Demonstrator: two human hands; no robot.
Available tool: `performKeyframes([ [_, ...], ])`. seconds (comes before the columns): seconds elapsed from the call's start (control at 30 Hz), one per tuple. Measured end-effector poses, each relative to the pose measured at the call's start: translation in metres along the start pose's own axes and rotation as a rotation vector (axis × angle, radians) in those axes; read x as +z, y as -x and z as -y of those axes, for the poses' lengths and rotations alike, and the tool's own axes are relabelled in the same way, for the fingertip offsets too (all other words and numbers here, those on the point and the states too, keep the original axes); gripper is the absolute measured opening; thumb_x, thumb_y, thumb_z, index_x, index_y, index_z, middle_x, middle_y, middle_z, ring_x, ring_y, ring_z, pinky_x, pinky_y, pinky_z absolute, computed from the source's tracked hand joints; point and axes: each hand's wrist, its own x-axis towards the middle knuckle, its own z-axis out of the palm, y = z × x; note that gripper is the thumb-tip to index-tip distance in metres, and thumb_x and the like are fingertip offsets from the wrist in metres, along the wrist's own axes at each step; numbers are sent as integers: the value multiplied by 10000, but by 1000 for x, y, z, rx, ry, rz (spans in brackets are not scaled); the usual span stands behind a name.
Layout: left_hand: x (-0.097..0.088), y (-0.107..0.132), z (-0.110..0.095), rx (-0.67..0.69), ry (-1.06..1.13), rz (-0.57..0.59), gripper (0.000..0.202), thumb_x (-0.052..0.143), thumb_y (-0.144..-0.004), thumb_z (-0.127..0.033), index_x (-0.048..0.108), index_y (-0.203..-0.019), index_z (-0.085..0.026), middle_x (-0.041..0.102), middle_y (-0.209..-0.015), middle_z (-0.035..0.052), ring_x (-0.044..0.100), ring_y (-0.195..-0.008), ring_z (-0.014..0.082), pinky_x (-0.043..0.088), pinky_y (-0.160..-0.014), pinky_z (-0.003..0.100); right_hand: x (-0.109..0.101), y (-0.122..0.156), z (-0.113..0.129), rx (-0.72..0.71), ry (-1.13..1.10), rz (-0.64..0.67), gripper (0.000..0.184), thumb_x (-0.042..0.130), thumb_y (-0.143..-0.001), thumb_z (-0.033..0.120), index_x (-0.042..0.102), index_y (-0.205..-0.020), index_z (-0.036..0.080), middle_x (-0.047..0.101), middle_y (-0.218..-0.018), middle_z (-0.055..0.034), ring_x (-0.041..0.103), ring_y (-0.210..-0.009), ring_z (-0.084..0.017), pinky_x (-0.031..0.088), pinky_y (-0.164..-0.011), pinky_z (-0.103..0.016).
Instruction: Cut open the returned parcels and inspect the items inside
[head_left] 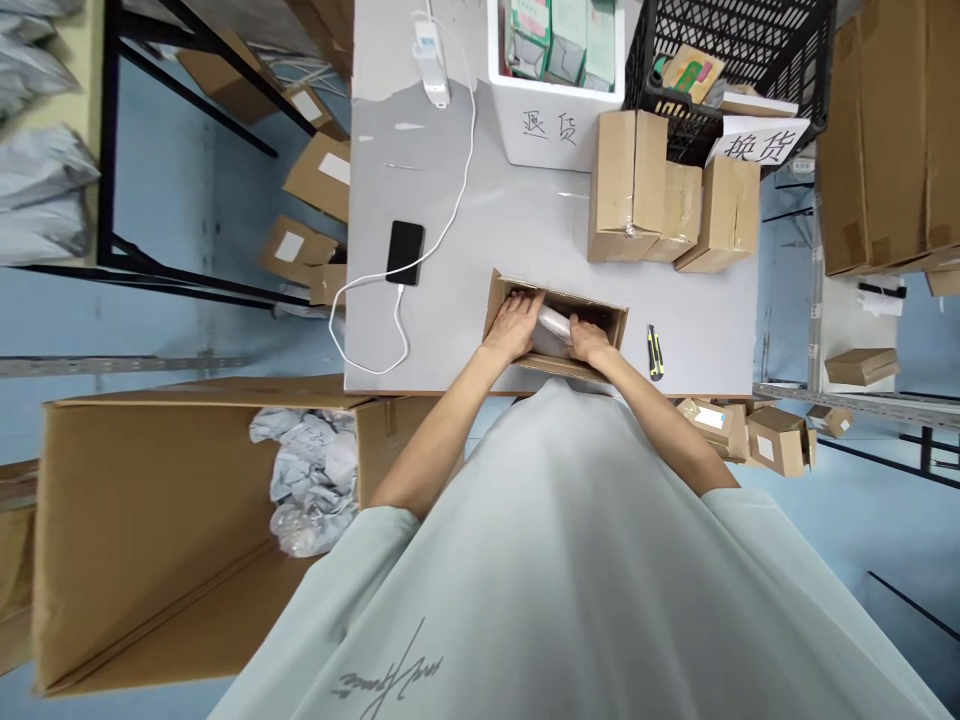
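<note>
An open cardboard box [600, 312] lies on the grey table [525, 230] near its front edge. Both my hands reach inside it. My left hand [514, 325] curls over the left end of a clear plastic-wrapped item [553, 325] in the box. My right hand [589, 338] grips the item's right end, fingers closed round it. What the wrapping holds is hidden.
A yellow-black utility knife [655, 352] lies right of the box. A black phone [405, 252] on a white cable lies to the left. Taped cartons [645, 190], a white foam box [559, 120] and a black crate [735, 60] stand behind. A large carton [150, 520] with plastic bags stands at floor left.
</note>
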Motion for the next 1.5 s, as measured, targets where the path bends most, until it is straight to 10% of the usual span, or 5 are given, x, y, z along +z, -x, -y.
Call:
performKeyframes([
  [0.33, -29, 11, -12, 49, -23, -29, 700, 619, -856, 46, 732, -1523, -137, 768, -1493, 225, 702, -1453, 427, 519, -1291, 581, -13, 61, 3, -109, 81, -140, 384, 587, -1133, 199, 683, -1499, 135, 794, -1481, -238, 784, -1358, -377, 600, -1104, -427],
  [0.63, -99, 107, -10, 69, 693, -742, 1071, 914, -934, -697, 397, -1803, -343, 438, -1846, 182, 444, -1726, 402, 484, -1353, 612, -46, 190, -24, -199, -406, -728, 314, 684, -1066, 475, 780, -1256, 243, 858, -1035, -67, 799, -920, -298, 607, -837, -368],
  [0.9, -82, 132, -18, -136, 1413, -305, 915, 981, -754, -802, 784, -1379, -165, 855, -1321, 191, 791, -1338, 461, 683, -1130, 562, -41, 162, 54, -256, -1191, -698, 623, 844, -930, 758, 809, -1200, 198, 876, -1180, -129, 826, -1090, -340, 695, -977, -476],
  [1.13, -75, 168, 58, -467, 1402, -427, 930, 991, -694, -731, 764, -1376, -141, 860, -1315, 200, 823, -1260, 454, 733, -1025, 521, -10, 111, 112, -379, -1062, -495, 713, 640, -1046, 813, 761, -1398, 206, 851, -1381, -149, 815, -1281, -348, 675, -1131, -500],
  [1.5, -27, 141, 168, -556, 1235, -329, 868, 999, -590, -680, 770, -1235, -146, 875, -1139, 162, 824, -1143, 399, 697, -1024, 511, 39, 121, 28, -102, -446, -854, 549, 490, -1144, 639, 805, -1286, 211, 827, -1337, -206, 794, -1287, -370, 628, -1191, -583],
])
